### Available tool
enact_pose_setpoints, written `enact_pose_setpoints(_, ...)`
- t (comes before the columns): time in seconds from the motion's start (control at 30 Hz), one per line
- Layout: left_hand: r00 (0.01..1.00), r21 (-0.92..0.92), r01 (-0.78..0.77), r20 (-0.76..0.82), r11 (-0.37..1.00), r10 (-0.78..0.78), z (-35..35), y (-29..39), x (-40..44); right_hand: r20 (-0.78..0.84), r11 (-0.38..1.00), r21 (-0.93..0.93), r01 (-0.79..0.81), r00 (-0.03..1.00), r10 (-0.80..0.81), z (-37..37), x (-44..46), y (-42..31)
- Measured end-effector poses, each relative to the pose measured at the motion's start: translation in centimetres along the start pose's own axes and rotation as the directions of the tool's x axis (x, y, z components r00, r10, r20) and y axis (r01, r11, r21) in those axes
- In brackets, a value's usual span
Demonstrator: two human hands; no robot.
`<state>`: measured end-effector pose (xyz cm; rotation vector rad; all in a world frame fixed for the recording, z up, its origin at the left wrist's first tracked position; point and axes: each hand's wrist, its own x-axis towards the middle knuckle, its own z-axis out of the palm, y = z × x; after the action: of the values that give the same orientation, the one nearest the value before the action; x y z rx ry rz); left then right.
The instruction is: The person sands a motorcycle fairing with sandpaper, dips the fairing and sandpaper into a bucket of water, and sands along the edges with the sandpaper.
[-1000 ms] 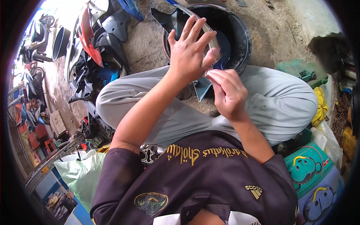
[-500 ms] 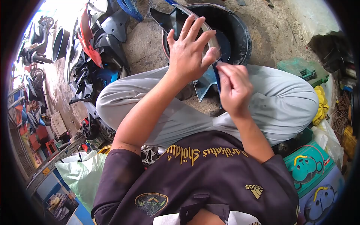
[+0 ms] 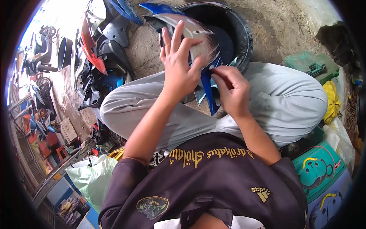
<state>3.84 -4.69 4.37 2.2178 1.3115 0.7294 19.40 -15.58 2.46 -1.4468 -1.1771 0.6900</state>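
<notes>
A motorcycle body panel (image 3: 202, 49), pale grey-brown with a dark mesh-like pattern and blue ends, lies tilted above my lap and over a black tub (image 3: 244, 34). My left hand (image 3: 179, 66) rests on its pale face, fingers spread and stretched out. Nearer to me, my right hand (image 3: 232, 87) is closed, thumb and forefinger pinched at the panel's blue lower part (image 3: 207, 89). A small white spot shows by those fingertips; I cannot tell what it is. My left hand hides part of the panel's face.
Left of my legs lie several motorcycle fairings, among them a red one (image 3: 89, 45). A green plastic case (image 3: 309, 66), a yellow cloth (image 3: 332, 101) and a teal box (image 3: 324, 164) are at the right. A pale plastic bag (image 3: 91, 179) stands by my left elbow.
The panel has turned from nearly edge-on to show its broad pale face and blue ends. Both hands have shifted slightly left with it, my left hand still spread, my right still pinched.
</notes>
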Motion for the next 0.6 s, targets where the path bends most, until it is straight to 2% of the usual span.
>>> enact_pose_setpoints(0.1,1.000,-0.066,-0.014,-0.012,0.998,0.013,-0.4,-0.8,-0.8,0.048,0.978,-0.077,0.191,0.981,-0.188,-0.1,0.6,0.8)
enact_pose_setpoints(0.23,1.000,-0.043,0.020,0.017,0.999,-0.019,-1.3,-0.9,-1.7,-0.034,0.996,-0.078,0.030,0.999,-0.032,0.3,0.8,1.6)
enact_pose_setpoints(0.33,0.999,-0.011,0.039,0.017,0.999,-0.039,-1.7,-0.7,-2.1,0.197,0.946,-0.152,0.286,0.947,-0.255,0.3,0.4,-0.3)
enact_pose_setpoints(0.37,0.999,-0.007,0.044,0.014,0.999,-0.044,-1.7,-0.7,-2.3,0.201,0.941,-0.106,0.321,0.934,-0.296,0.9,-0.1,-0.7)
enact_pose_setpoints(0.47,0.997,0.027,0.065,0.037,0.998,-0.066,-2.0,-0.4,-2.5,0.207,0.939,-0.235,0.251,0.957,-0.204,-0.4,0.9,0.7)
enact_pose_setpoints(0.5,0.996,0.052,0.069,0.047,0.996,-0.072,-2.3,-0.5,-2.7,0.186,0.966,-0.219,0.135,0.978,-0.095,-0.7,1.6,1.0)
enact_pose_setpoints(0.6,0.997,0.135,0.044,0.062,0.990,-0.053,-3.2,-0.7,-2.3,0.406,0.931,-0.163,0.326,0.882,-0.238,-1.1,1.3,-2.2)
